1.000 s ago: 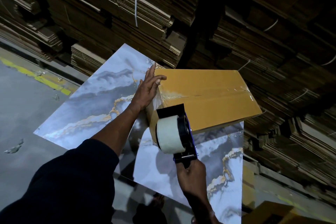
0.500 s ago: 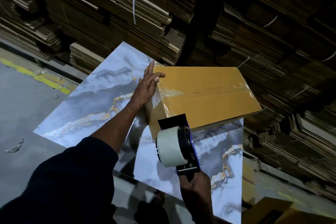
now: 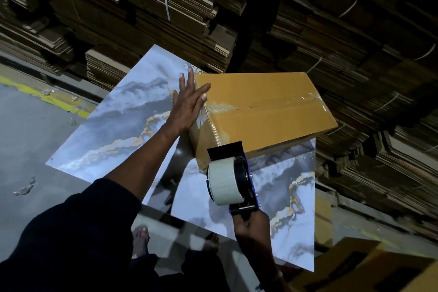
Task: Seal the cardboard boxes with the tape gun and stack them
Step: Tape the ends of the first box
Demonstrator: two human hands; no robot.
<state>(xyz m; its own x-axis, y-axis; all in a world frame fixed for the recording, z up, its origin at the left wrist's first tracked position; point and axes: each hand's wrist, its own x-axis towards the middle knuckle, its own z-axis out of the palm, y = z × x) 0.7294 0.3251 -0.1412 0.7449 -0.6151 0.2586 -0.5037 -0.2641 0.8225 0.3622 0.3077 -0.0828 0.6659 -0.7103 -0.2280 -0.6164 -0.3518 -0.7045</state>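
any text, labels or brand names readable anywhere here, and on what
None can be read.
Cardboard box: plain, no print showing.
Tape gun: no brand visible.
Yellow boxes at lower right: dark printed patches, too blurred to read.

Left hand (image 3: 187,104) lies flat, fingers straight, against the near end of the box (image 3: 263,111) on a marbled table (image 3: 113,130). Right hand (image 3: 252,225) grips the tape gun (image 3: 231,180) just before the box corner; stacked cardboard (image 3: 142,7) behind.
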